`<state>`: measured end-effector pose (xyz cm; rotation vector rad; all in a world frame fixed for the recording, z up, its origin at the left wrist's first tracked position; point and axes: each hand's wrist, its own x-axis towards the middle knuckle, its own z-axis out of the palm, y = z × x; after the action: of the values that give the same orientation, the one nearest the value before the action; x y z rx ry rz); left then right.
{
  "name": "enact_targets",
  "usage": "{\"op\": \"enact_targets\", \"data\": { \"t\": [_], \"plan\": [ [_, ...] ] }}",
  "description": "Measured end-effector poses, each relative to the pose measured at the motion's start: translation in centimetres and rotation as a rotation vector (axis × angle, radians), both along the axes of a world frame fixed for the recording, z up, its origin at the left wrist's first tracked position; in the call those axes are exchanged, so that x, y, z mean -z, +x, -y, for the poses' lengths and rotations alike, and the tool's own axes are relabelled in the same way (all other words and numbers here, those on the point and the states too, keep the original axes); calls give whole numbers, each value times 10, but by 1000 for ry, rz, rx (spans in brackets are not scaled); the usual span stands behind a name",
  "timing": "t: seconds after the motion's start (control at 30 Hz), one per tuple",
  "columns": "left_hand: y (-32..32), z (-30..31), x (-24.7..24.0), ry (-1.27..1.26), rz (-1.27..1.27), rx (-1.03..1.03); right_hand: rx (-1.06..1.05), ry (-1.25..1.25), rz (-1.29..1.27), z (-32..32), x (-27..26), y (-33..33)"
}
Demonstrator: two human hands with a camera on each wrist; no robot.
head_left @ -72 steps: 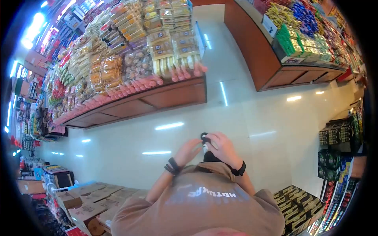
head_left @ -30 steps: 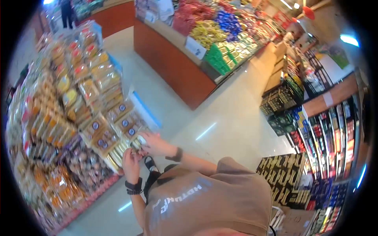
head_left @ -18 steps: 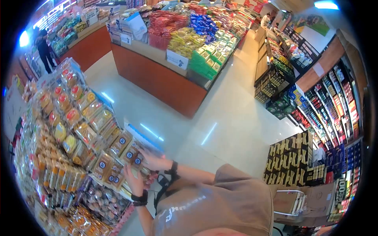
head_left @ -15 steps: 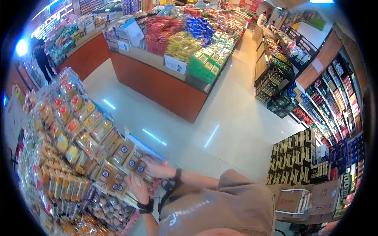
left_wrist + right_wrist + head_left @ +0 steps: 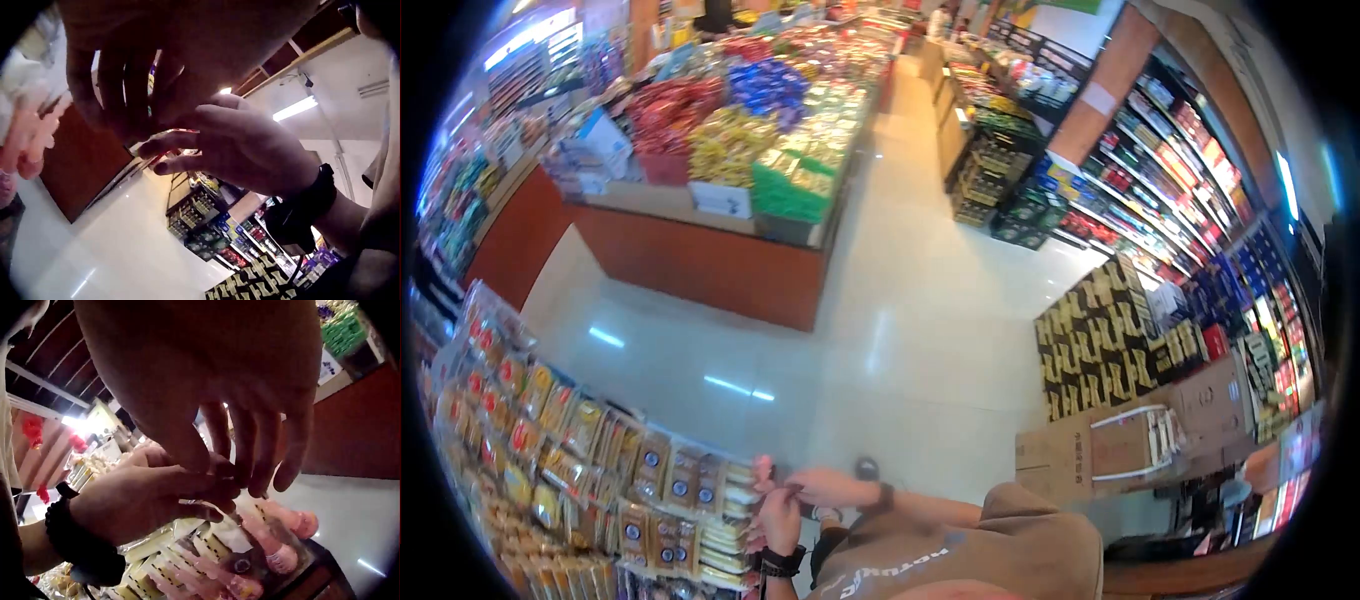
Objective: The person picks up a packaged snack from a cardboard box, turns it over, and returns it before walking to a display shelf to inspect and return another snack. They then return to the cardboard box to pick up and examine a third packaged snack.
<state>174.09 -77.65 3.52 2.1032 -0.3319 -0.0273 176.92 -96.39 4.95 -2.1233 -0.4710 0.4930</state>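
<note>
In the head view my left hand [image 5: 780, 524] and right hand [image 5: 834, 488] meet at the near corner of a display of packaged baked goods. Their fingertips come together beside a row of pink, knobby pieces [image 5: 278, 553] along the display's edge. Nothing shows between the fingers. From the right wrist, the left hand [image 5: 134, 494] reaches in with loosely extended fingers, under the spread fingers of the right hand [image 5: 212, 381]. The left wrist view shows the right hand [image 5: 247, 150] with its fingers bent a little. Brown packets with round blue labels [image 5: 683, 480] and pale wrapped sticks [image 5: 722, 550] lie left of the hands.
A brown-sided counter [image 5: 710, 275] piled with bright packets stands across the pale, shiny floor [image 5: 920, 370]. On the right are stacked black-and-gold boxes [image 5: 1095, 345], a cardboard carton [image 5: 1050, 462] and lit shelves [image 5: 1140, 215]. Someone stands far back in the aisle.
First the hands were together above the floor, then over the brown and pale packets. Now they meet at the pink edge, and the view has turned right.
</note>
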Motion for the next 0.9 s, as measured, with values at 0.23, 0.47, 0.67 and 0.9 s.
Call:
{"op": "enact_targets", "data": {
  "t": [0.23,0.47,0.67,0.9],
  "plan": [
    [8,79,-40,-10,-115,217,245,174,25,71,7,-33],
    [-20,186,-41,60,37,459,398,244,143,184,0,-99],
    [-74,310,-35,77,57,688,574,161,207,298,11,-180],
    [-122,446,-23,68,2,1017,1028,74,144,406,19,-281]
  ]
}}
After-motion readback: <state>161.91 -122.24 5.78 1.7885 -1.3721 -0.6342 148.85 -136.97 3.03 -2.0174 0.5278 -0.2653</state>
